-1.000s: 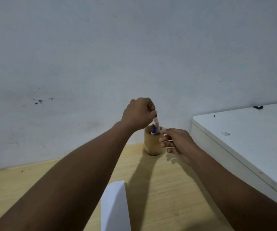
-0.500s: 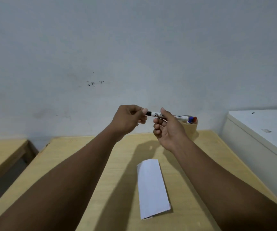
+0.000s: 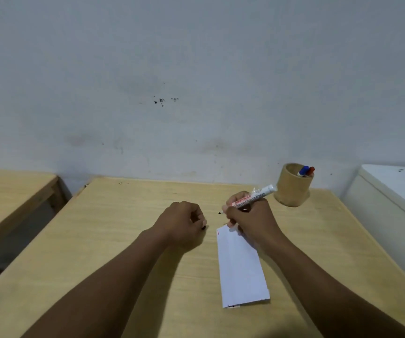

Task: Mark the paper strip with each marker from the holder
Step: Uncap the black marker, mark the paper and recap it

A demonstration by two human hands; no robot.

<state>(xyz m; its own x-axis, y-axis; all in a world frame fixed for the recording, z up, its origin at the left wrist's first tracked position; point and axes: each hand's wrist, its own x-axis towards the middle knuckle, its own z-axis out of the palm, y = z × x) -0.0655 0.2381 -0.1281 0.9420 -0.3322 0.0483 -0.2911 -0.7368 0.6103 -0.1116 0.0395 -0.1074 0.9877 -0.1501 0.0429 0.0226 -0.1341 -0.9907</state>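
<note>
A white paper strip lies on the wooden table, with a short red mark at its far left corner. My right hand grips a white marker with its black tip just above the strip's far end. My left hand rests closed on the table left of the strip, with the marker's black cap showing between its fingers. A round wooden holder stands at the back right and holds a blue marker and a red marker.
A white cabinet stands close to the table's right side. Another wooden table sits to the left across a gap. A grey wall runs right behind the table.
The marker came out of the holder and was uncapped between both hands. Now my right hand has lowered it to the strip's far end, and my left hand has dropped to the table with the cap.
</note>
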